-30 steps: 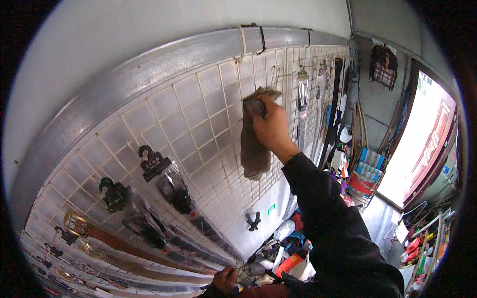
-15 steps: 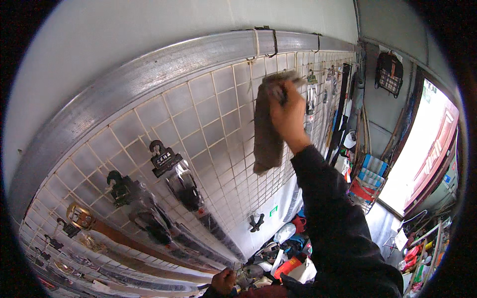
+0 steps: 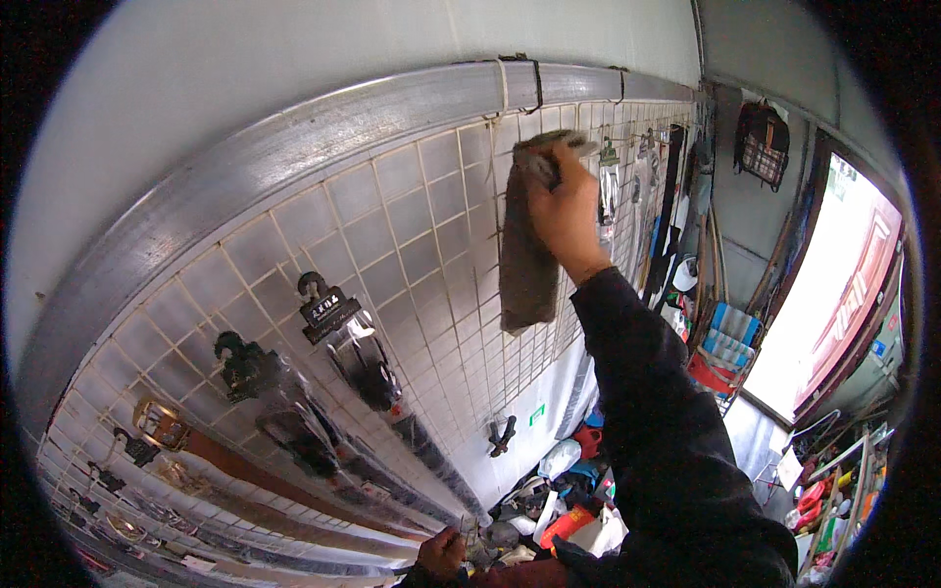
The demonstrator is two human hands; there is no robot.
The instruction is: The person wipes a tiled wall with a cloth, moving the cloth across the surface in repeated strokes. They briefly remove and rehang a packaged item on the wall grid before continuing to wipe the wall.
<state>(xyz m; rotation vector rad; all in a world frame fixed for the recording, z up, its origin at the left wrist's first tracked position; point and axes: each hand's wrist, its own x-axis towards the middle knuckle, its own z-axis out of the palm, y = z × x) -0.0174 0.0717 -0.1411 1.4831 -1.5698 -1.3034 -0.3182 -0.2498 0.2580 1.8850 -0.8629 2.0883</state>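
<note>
My right hand [image 3: 566,216] is raised and closed round the top of a grey-brown cloth [image 3: 530,269]. The cloth hangs down in front of a white wire grid panel [image 3: 412,181], and I cannot tell whether it touches the wires. At the lower edge, my left hand [image 3: 443,554] has its fingers curled in; what they hold, if anything, does not show. It is close to the lower ends of several belts that hang on the grid. Among these are a packaged black belt [image 3: 372,377] on a black hook and a brown belt [image 3: 250,470] with a gold buckle.
A metal rail [image 3: 294,127] tops the grid. Below lies a pile of mixed goods [image 3: 578,519]. On the right, a striped folding chair [image 3: 730,338] stands near a bright open doorway [image 3: 833,284], and a plaid-and-black bag [image 3: 763,145] hangs on the wall.
My right hand and the cloth have shifted slightly up, and the cloth's lower end hangs straighter. My left hand has barely moved.
</note>
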